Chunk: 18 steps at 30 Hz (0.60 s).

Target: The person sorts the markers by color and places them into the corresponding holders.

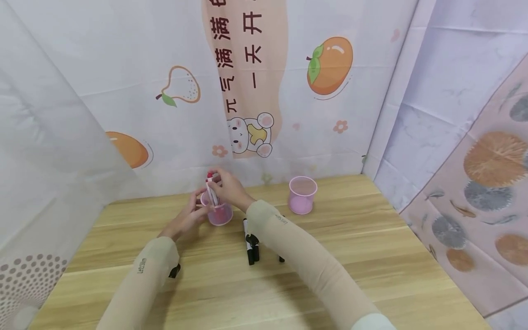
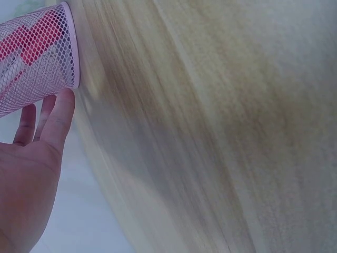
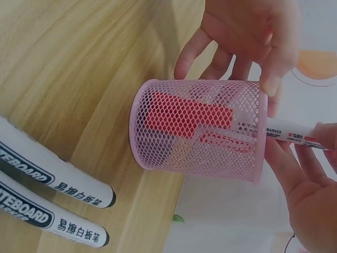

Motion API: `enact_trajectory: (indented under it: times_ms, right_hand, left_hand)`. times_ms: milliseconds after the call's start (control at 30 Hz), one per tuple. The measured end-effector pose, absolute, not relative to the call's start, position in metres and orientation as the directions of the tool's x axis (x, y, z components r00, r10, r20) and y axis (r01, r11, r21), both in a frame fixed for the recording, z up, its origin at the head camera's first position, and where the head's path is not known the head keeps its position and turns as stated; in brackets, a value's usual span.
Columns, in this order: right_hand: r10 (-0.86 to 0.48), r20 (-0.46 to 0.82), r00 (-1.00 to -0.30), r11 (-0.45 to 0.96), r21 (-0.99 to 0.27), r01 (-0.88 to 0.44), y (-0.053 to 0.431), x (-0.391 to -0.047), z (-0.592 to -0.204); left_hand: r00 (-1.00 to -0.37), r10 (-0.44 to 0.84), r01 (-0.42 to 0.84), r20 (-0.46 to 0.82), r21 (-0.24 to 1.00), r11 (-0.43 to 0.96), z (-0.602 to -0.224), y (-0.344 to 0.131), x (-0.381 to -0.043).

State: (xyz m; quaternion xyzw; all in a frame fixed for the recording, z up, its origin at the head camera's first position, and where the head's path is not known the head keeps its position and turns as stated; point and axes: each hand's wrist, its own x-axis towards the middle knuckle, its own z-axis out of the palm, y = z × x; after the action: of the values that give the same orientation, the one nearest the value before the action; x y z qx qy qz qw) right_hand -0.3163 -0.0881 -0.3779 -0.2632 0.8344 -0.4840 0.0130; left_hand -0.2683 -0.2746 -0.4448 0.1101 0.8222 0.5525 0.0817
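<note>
right fingers (image 3: 287,171) clamped on "MARKER" pen (image 3: 281,130) | left fingers (image 2: 58,118) holding cup (image 3: 210,163) | markers (image 3: 52,220): "易擦白板笔"

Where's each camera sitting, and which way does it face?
Head: worn there, facing forward and down at the table; left hand, right hand, sleeves show.
Left wrist: worn there, facing one pink cup; left hand shows.
Right wrist: worn there, facing that cup and two loose markers; both hands show.
Both wrist views share that cup.

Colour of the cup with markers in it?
The cup is pink, best seen in the right wrist view.
</note>
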Motion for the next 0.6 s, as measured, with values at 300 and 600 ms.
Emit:
enact_trajectory:
  times_ms: [300,600]
  right_hand:
    - [-0.452,0.245,-0.858,0.406,-0.8,-0.442,-0.089,-0.319,-0.389]
    - [-0.43,0.219,-0.876,0.449,-0.79,-0.418,-0.092,-0.318,-0.39]
  left_hand:
    - [-0.964,0.266,0.088,-0.009,0.933,0.35,-0.445,-0.272,-0.267]
    - [-0.964,0.267,0.098,0.004,0.935,0.34,-0.445,-0.272,-0.269]
